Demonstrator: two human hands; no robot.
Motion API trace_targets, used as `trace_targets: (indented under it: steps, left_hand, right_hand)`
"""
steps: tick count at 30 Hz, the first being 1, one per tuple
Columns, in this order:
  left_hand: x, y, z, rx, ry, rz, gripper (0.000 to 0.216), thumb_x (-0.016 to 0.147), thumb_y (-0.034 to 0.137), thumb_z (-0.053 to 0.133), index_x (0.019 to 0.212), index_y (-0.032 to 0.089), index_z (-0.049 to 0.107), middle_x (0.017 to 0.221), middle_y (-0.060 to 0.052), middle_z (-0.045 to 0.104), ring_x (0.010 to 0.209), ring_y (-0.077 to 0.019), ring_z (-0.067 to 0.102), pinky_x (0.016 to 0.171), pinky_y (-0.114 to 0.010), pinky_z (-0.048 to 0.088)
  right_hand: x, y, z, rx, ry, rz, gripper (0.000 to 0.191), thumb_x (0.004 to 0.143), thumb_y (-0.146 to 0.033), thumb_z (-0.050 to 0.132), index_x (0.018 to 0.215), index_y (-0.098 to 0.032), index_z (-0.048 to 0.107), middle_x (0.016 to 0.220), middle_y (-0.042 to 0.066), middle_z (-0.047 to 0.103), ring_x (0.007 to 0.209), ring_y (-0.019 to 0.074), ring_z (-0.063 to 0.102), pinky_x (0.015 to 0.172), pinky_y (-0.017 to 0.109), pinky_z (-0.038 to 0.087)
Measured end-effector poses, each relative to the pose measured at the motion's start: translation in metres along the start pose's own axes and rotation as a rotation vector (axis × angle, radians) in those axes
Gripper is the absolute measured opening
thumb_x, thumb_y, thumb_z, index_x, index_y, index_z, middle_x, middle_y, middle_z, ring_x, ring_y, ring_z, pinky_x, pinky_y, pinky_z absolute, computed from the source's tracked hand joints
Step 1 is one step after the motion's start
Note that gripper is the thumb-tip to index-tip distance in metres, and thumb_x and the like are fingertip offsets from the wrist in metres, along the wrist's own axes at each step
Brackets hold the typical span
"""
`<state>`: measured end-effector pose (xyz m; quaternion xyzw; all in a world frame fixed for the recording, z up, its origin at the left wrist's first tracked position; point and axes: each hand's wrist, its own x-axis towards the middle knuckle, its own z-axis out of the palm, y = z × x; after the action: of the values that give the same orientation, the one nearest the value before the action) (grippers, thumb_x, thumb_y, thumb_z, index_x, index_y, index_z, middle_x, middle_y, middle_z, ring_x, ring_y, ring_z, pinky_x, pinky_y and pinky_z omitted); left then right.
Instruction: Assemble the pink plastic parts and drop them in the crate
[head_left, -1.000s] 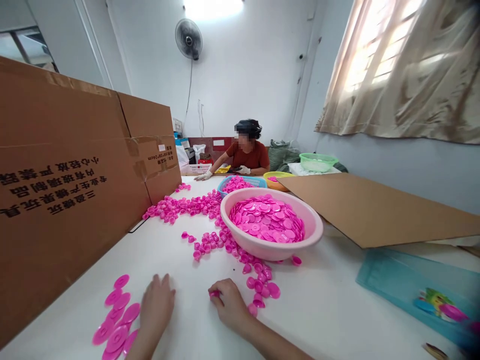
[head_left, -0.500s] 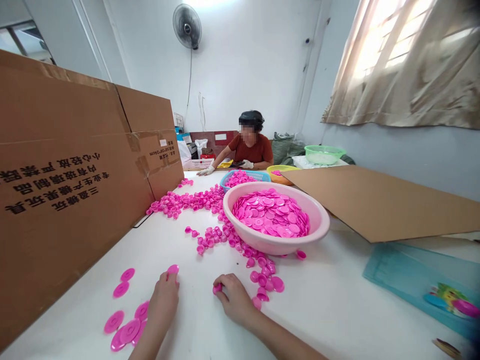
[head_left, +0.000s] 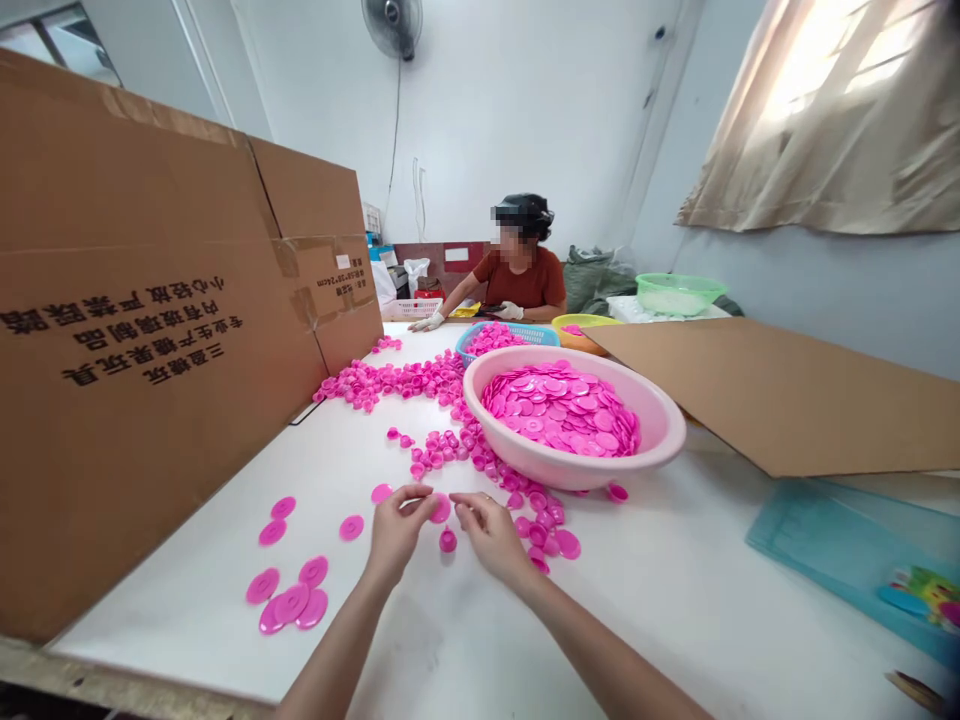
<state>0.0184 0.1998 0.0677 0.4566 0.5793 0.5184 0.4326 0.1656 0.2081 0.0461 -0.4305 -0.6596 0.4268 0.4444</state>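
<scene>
Together, fingertip-pinched: left hand, right hand.

cardboard box left | seated person far end | green bowl beyond

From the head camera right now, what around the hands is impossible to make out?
- Left hand: its fingers cover most of the pink disc, so the grip is unclear.
- Right hand: curled fingers hide whatever it pinches.
- Pink basin: its near wall hides the pieces behind it.
- Teal tray: cut off by the right edge.
</scene>
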Motion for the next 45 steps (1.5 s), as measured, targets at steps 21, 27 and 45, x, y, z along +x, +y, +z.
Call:
trace_targets:
  steps: [21,27,45]
  left_hand:
    - [0.005,-0.038,0.002,0.535,-0.130,-0.053,0.026,0.069,0.030,0.052,0.089,0.017,0.060,0.092,-0.006,0.063,0.075,-0.0134,0.059,0.069,-0.024,0.044]
    - [0.013,-0.035,0.003,0.527,-0.245,-0.088,0.021,0.072,0.030,0.046,0.079,0.016,0.061,0.072,-0.003,0.065,0.066,-0.0129,0.059,0.061,-0.022,0.042]
    - [0.026,-0.027,0.036,1.142,-0.003,0.181,0.034,0.077,0.029,0.039,0.109,0.022,0.046,0.110,-0.008,0.047,0.098,-0.0230,0.043,0.077,-0.033,0.032]
  right_hand:
    - [0.008,0.022,0.016,0.034,-0.174,0.560,0.020,0.074,-0.031,0.054,0.082,-0.012,0.053,0.055,0.002,0.058,0.040,0.0115,0.054,0.037,0.020,0.043]
    - [0.010,0.032,0.019,0.114,-0.182,0.550,0.019,0.078,-0.031,0.050,0.075,-0.013,0.047,0.056,0.002,0.057,0.043,0.0128,0.057,0.037,0.020,0.045]
    - [0.011,0.022,0.013,0.169,-0.244,0.635,0.011,0.077,-0.019,0.052,0.072,-0.015,0.043,0.048,0.000,0.057,0.043,0.0143,0.058,0.037,0.019,0.043]
